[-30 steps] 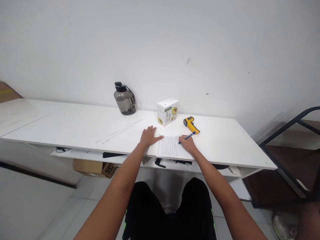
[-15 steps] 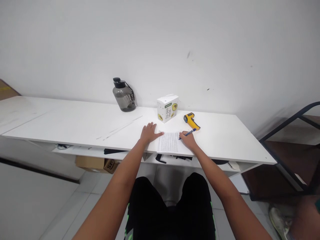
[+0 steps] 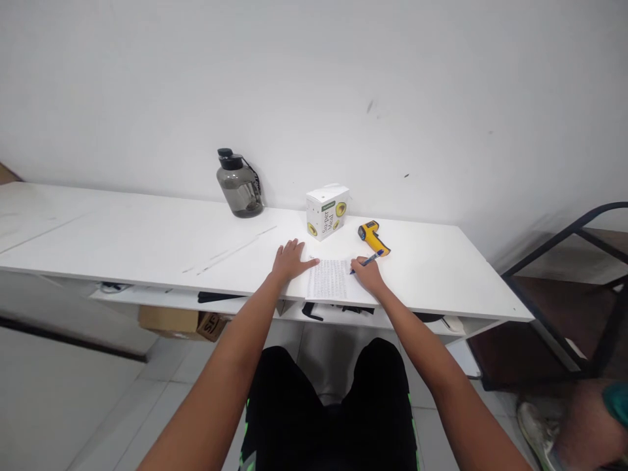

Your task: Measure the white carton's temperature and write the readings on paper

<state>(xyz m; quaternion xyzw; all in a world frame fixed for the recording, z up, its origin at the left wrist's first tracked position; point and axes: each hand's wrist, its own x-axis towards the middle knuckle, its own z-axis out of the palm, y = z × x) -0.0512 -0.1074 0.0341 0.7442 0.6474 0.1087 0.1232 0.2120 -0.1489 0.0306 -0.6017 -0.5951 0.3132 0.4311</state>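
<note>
A sheet of paper (image 3: 330,280) covered with handwriting lies at the front edge of the white table (image 3: 456,268). My left hand (image 3: 291,260) rests flat and open, its thumb on the paper's upper left corner. In my right hand (image 3: 366,272) is a blue pen (image 3: 373,257), its tip at the right side of the writing. Just beyond the pen lies a yellow infrared thermometer (image 3: 373,237). A white box (image 3: 328,212) printed with avocados and "Su-per Meal" stands behind the paper.
A grey bottle (image 3: 240,186) with a black lid stands by the wall. Under the tabletop, a shelf (image 3: 176,299) holds dark items, and a cardboard box (image 3: 171,322) sits below. To the right are a dark metal frame (image 3: 554,248) and another person's leg (image 3: 586,422).
The view has shifted slightly, so the table things appear a little further left. Both hands keep their places on the paper. More of the other person's leg shows at the right.
</note>
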